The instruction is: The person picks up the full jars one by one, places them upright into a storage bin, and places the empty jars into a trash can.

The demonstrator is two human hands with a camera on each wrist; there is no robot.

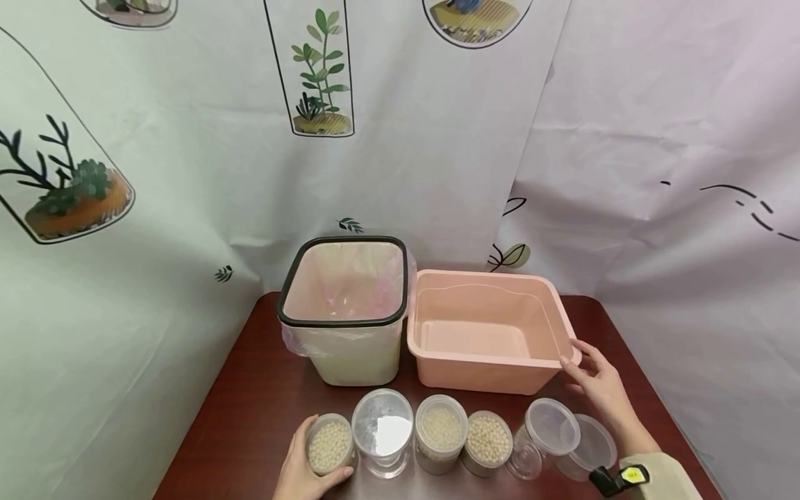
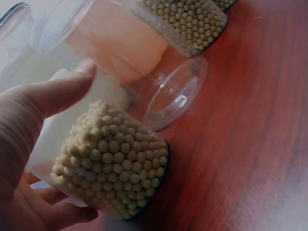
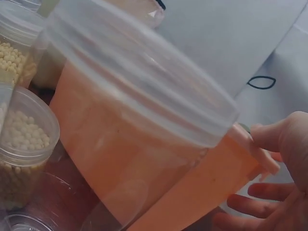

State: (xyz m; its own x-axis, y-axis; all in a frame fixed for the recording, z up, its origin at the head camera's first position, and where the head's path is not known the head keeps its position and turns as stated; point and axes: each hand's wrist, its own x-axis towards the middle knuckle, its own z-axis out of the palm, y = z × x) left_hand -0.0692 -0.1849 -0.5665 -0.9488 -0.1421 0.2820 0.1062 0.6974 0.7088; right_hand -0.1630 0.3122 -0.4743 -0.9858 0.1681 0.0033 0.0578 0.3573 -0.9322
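Note:
My left hand (image 1: 304,467) is at the leftmost jar (image 1: 330,446) of a row, thumb on one side and fingers on the other. This clear plastic jar is full of small, round, pale beans (image 2: 113,161), as the left wrist view shows. At the far right, my right hand (image 1: 603,392) pinches the front right corner of a pink plastic basin (image 1: 481,375). Its thumb lies on the rim (image 3: 248,139), with the other fingers outside and below it. Nothing shows inside the basin.
Right of the held jar stand an empty clear footed jar (image 1: 382,423), two filled jars (image 1: 440,434) (image 1: 486,444), and two more empty clear ones (image 1: 553,427) (image 1: 587,444). Behind them, left of the basin, is a bag-lined bin (image 1: 359,364). A printed cloth (image 1: 437,173) hangs behind the dark red table (image 1: 219,430).

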